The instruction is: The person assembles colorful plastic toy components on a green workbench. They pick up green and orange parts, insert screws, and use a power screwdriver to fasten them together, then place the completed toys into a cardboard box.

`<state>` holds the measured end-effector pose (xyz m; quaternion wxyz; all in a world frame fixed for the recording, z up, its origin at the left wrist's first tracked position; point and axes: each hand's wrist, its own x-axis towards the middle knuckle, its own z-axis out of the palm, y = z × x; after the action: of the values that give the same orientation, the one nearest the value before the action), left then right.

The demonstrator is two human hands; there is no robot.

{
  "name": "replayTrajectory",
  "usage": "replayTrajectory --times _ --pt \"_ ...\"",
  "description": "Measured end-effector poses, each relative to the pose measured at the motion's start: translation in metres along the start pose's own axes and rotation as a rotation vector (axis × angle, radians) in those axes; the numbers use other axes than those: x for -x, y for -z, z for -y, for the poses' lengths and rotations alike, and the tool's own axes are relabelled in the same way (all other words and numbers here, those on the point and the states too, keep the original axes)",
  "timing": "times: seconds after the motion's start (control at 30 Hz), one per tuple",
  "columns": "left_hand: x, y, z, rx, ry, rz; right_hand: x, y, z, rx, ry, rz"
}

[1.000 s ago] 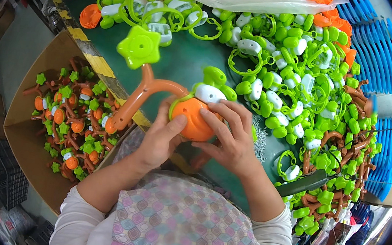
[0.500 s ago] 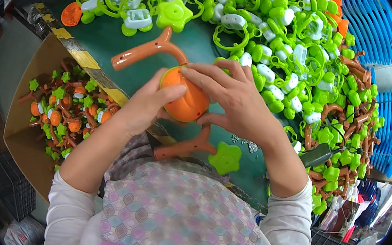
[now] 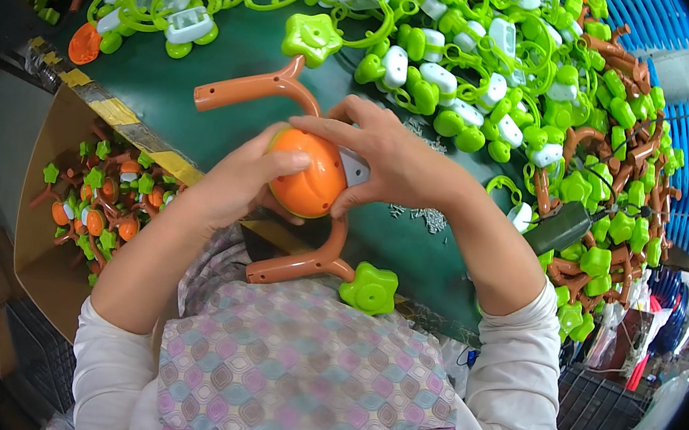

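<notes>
Between my two hands is a plastic toy with a rounded orange shell [image 3: 310,183] edged in green. My left hand [image 3: 248,171] wraps round its left side, thumb lying across the orange front. From the right, the fingers and thumb of my right hand [image 3: 398,160] close on the shell's edge and on a light grey piece [image 3: 355,168] with a dark hole. A brown forked branch [image 3: 239,93] sticks out at the top, bearing a green star-shaped knob [image 3: 312,39]. Below, a second brown branch [image 3: 291,267] ends in another green star [image 3: 371,289]. My fingertips behind the shell are hidden.
Green-and-white plastic parts [image 3: 472,85] are heaped on the green table [image 3: 224,144]. Small screws [image 3: 430,219] lie near my right wrist, with a dark tool [image 3: 560,228] farther right. A cardboard box [image 3: 43,221] at left holds similar toys. Blue racks [image 3: 688,180] stand far right.
The light grey piece has come into view at my right fingers, which have shifted outward on the shell. The toy sits slightly lower left, and the whole view has moved a little.
</notes>
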<state>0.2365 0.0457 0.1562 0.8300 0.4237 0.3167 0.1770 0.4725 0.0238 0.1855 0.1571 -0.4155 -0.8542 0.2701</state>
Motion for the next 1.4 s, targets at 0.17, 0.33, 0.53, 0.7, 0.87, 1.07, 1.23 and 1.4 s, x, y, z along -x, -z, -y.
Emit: replayTrajectory --times 0.17,0.33,0.53,0.7,0.87,1.07,1.23,1.4 --pt "-0.006 -0.002 0.002 -0.038 0.013 -0.009 0.007 -0.001 -0.005 -0.045 -0.068 0.024" --pt "-0.006 0.007 0.004 -0.02 -0.063 -0.137 0.043 -0.008 -0.002 0.109 -0.046 -0.432" --pt "-0.011 0.006 0.003 -0.1 0.026 -0.152 0.119 -0.036 -0.011 0.214 -0.154 -0.345" --pt "-0.025 0.006 0.003 -0.341 0.043 -0.18 0.119 -0.058 -0.02 0.346 -0.152 -0.356" --pt "-0.028 0.003 -0.001 -0.418 0.075 -0.173 0.109 -0.059 -0.02 0.441 -0.157 -0.265" --pt "-0.026 0.005 0.002 -0.379 0.046 -0.148 0.105 -0.07 -0.023 0.354 -0.196 -0.36" --pt "-0.026 0.011 0.006 -0.322 0.037 -0.132 0.078 -0.076 0.017 -0.449 -0.272 -0.59" --pt "-0.026 0.011 0.006 -0.27 0.039 -0.112 0.043 -0.1 0.02 -0.382 -0.233 -0.709"
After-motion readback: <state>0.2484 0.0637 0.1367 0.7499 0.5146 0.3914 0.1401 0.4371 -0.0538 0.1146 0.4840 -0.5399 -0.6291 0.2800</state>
